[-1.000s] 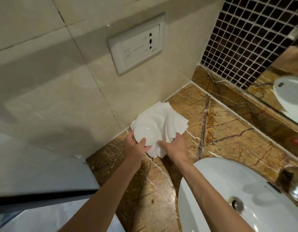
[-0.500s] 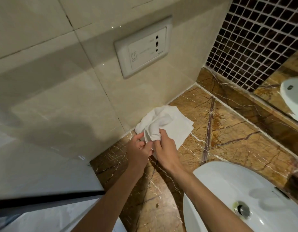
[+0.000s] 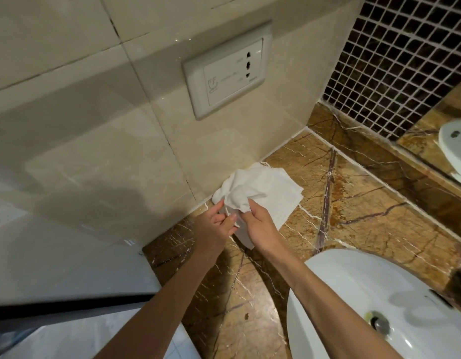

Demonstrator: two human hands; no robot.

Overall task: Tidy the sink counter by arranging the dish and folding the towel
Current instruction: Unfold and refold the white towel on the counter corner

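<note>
Towel (image 3: 263, 193), white and bunched, lies on the brown marble desk (image 3: 366, 216) against the wall, directly ahead of both hands and spreading off beyond the right one. The left hand (image 3: 215, 226) pinches a gathered edge between thumb and fingers; the right hand (image 3: 260, 226) is closed on a raised wad of cloth just beside it. Both sit at the towel's near end, equally close. No dish is visible; it may be hidden under the cloth.

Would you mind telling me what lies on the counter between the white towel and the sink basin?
Nothing: in the head view only bare brown marble counter separates the towel from the sink.
</note>
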